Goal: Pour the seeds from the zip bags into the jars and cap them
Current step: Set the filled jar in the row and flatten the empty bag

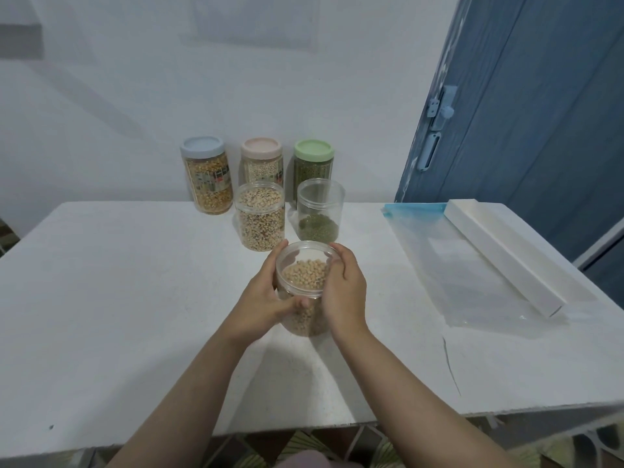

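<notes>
While both hands are wrapping around a clear, uncapped jar of pale beans (305,288) near the middle of the white table (118,298), the head view is looking down over two bare forearms reaching forward. The left hand (266,298) is cupping the jar's left wall, its thumb lying across the front of the jar and its fingers curling behind the rim. The right hand (344,288) is closing on the right wall, fingertips resting at the rim. The jar is sitting about half full and is tilting slightly toward the camera; whether its base is touching the table is hard to tell.

Just behind it, two more open clear jars are standing upright side by side: a jar of speckled beans (260,216), nearly full, on the left, and a jar of green seeds (319,211), filled only near the bottom, on the right. Further back, against the wall, three capped jars are lining up: a blue-lidded jar (207,175) holding yellow kernels, a pink-lidded jar (262,160) holding pale grains, and a green-lidded jar (313,160) holding dark green seeds.

Well apart, on the right side of the table, an empty zip bag (472,265) with a blue seal strip is lying flat, and a long white box (503,255) is resting across its far edge. A blue door (540,113) is standing behind the table's right corner.
</notes>
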Motion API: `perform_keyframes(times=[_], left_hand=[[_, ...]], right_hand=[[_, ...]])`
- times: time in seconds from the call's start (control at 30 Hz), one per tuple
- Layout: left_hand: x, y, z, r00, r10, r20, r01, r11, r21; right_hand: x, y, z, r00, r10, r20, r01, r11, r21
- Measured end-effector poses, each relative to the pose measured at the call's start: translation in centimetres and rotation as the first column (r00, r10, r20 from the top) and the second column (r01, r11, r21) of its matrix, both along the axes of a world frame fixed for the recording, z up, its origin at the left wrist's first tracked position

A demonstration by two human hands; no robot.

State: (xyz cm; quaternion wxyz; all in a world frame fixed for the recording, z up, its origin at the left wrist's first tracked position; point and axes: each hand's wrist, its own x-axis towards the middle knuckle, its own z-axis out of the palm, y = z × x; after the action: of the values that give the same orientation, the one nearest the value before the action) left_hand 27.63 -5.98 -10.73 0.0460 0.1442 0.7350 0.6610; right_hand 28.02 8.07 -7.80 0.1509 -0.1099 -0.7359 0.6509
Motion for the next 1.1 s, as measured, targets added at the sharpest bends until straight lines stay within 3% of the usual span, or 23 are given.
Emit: perform_keyframes(times=[0.27, 0.47, 0.6, 0.67, 0.83, 1.1], left_hand=[[0.4, 0.5, 0.7, 1.000, -0.004, -0.018, 0.004, 1.000, -0.013], [0.3, -0.3, -0.6, 0.996, -0.050, 0.068, 0.052, 0.998, -0.036], [0.9, 0.0, -1.1, 0.993, -0.061, 0.099, 0.061, 0.998, 0.002], [1.0, 0.2, -0.9, 0.994, -0.056, 0.091, 0.056, 0.998, 0.011], [0.9, 0.2, -1.2, 1.000, 0.015, 0.012, -0.015, 1.000, -0.013], [0.9, 0.2, -1.3, 1.000, 0.015, 0.015, -0.014, 1.000, -0.019]], right_hand=[[0.2, 0.1, -0.4, 1.000, 0.001, -0.023, -0.001, 1.000, 0.009], [0.0, 1.0, -0.9, 0.998, 0.038, 0.053, -0.020, 0.952, -0.304], [0.3, 1.3, -1.5, 0.982, 0.187, -0.020, -0.181, 0.911, -0.371], [0.3, 1.5, -1.5, 0.981, 0.183, -0.058, -0.191, 0.885, -0.425], [0.3, 1.8, -1.9, 0.977, 0.208, -0.057, -0.214, 0.903, -0.373], [0.6, 2.4, -2.6, 0.959, 0.269, -0.085, -0.282, 0.893, -0.351]])
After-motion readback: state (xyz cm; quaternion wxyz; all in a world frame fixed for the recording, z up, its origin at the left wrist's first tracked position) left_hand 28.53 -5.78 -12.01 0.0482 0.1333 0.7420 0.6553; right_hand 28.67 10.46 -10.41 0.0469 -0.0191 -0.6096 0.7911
